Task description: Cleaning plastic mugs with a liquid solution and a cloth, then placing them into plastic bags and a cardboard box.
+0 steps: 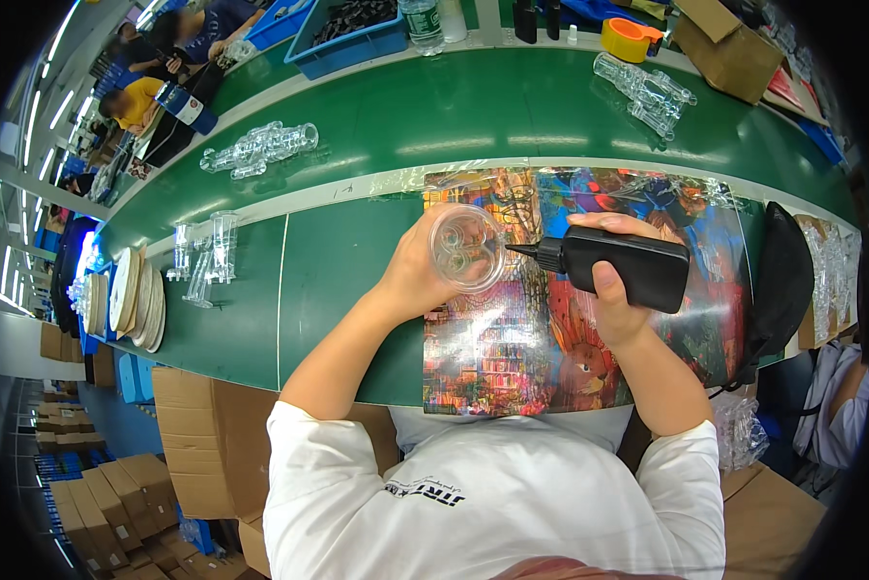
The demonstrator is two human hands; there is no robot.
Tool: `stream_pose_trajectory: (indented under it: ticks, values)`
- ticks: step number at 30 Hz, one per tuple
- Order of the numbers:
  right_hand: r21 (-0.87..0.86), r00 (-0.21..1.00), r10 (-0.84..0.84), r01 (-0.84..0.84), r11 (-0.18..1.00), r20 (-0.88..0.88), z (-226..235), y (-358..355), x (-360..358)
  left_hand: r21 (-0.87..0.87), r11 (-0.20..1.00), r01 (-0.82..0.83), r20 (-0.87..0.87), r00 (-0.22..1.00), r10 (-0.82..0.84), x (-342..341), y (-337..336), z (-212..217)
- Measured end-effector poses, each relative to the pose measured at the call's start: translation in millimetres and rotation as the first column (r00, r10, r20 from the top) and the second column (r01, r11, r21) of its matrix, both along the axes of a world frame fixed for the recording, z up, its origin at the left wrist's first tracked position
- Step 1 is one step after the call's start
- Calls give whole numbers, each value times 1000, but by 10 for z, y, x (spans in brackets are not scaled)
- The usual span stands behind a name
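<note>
My left hand (415, 275) grips a clear plastic cup-shaped part (465, 248), its round open end facing up toward me. My right hand (616, 290) holds a black squeeze bottle (628, 266) lying sideways, and its pointed nozzle touches the right rim of the clear part. Both hands hover over a colourful printed mat (550, 358) on the green table (338, 280).
Several clear plastic parts stand at the left (207, 256), more lie farther back (260, 147) and at the upper right (647, 92). A stack of pale discs (134, 295) sits at the far left. Blue bins (352, 34), a cardboard box (729, 48), and other people surround the table.
</note>
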State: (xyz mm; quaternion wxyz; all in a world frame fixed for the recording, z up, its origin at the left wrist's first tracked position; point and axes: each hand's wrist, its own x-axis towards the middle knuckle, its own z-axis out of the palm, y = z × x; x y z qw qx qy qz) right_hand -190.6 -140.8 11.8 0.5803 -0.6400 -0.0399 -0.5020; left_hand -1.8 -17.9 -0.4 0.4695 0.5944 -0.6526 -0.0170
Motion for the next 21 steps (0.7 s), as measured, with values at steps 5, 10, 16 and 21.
stream_pose_trajectory:
  ticks: [5,10,16,21]
  values:
    - [4,1000,5,-5,1000,1,-5,4,-5,0,1000,-23,12,1000,23,6,5,-10]
    - [14,1000,0,0,1000,-7,-2,21,-11,0,1000,-31,4,1000,31,0,12,-9]
    - [33,1000,21,-21,999,8,-5,36,-10,-24,999,-38,22,999,38,-1,5,-2]
    - [41,1000,2,-3,999,6,-9,35,-14,-25,1000,-18,9,1000,19,-12,9,57]
